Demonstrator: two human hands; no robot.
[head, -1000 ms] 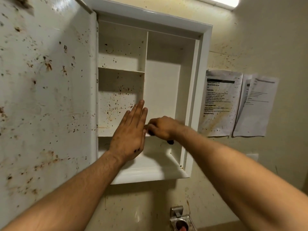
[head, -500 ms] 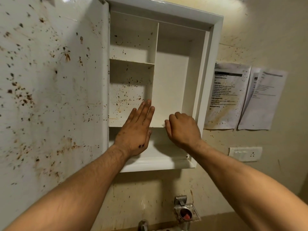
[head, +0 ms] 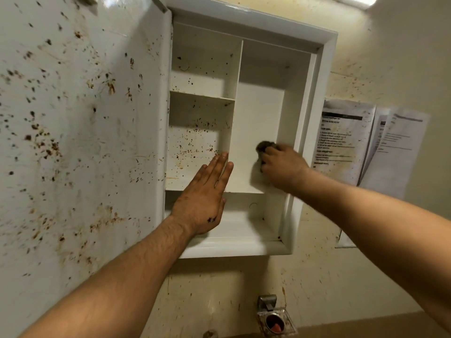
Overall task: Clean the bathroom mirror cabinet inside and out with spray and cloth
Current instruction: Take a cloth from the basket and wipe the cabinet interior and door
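Inside the mirror cabinet (head: 327,93).
Your right hand (head: 283,167) grips a dark cloth (head: 264,147) in its right compartment; your left hand (head: 202,201), fingers straight, lies against its divider (head: 235,106).

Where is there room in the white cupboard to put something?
The top-left white shelf, left of the upright divider, is bare. So is the bottom shelf right of the left hand. The tall right compartment is crowded: the right hand grips a dark cloth there.

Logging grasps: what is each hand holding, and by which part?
The right hand grips a small dark bunched cloth, fingers curled over most of it; only its top shows. The left hand, flat, holds nothing.
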